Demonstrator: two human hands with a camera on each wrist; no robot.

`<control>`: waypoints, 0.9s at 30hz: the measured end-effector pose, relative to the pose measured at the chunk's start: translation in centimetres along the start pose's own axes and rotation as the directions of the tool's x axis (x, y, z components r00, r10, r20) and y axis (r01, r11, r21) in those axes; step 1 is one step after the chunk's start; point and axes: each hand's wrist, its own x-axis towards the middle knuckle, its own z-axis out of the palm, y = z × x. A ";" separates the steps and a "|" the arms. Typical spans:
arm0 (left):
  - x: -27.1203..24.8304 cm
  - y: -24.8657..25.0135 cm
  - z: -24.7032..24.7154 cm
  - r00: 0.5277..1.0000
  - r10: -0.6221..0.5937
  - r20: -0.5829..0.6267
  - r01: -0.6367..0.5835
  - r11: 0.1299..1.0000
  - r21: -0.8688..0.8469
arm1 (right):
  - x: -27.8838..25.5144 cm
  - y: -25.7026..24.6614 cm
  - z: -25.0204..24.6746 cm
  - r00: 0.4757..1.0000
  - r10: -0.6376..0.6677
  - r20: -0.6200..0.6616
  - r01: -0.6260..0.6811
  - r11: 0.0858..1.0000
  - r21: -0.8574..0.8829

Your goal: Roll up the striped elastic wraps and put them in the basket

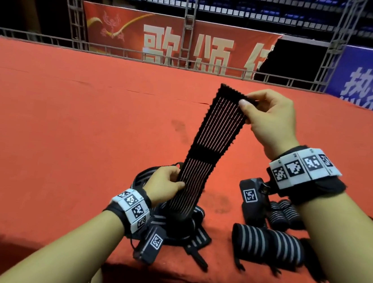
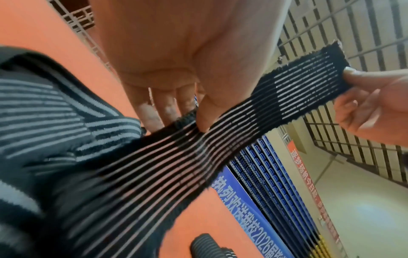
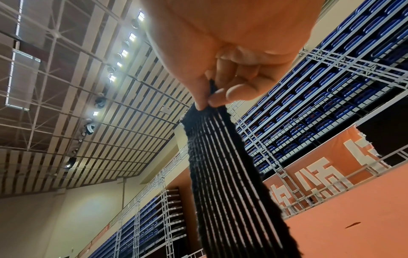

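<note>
A black elastic wrap with thin pale stripes [image 1: 214, 140] [image 2: 243, 125] [image 3: 220, 165] is stretched upward between both hands. My right hand [image 1: 266, 113] [image 3: 212, 101] pinches its top end between thumb and fingers. Lower down, my left hand [image 1: 169, 181] [image 2: 198, 118] pinches the wrap's edge, thumb on the front. The wrap's lower end drops into a loose pile of striped wraps [image 1: 183, 232] [image 2: 44, 111] on the red surface. Two rolled striped wraps [image 1: 266, 245] lie at the right, with smaller rolls [image 1: 282, 214] behind them. No basket shows in any view.
The red cloth-covered surface [image 1: 65, 126] stretches far ahead to a metal railing [image 1: 144, 54]. Its front edge runs just below the pile. Black wrist-camera units hang under both wrists [image 1: 152, 243] [image 1: 251, 196]. Banners and truss frames stand beyond.
</note>
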 end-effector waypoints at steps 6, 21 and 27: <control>-0.6 0.0 1.3 0.971 0.024 0.239 -0.013 0.999 -0.045 | -0.6 3.5 0.9 0.993 0.098 0.059 -0.098 0.995 0.000; 3.5 -6.5 -3.6 0.982 -0.183 0.042 0.028 0.365 0.931 | -7.8 17.3 5.4 0.882 0.454 0.128 -0.469 0.872 0.141; 3.7 -6.4 -5.2 0.999 0.014 -0.037 0.017 0.705 0.709 | -10.8 17.7 6.2 0.874 0.436 0.213 -0.477 0.853 0.212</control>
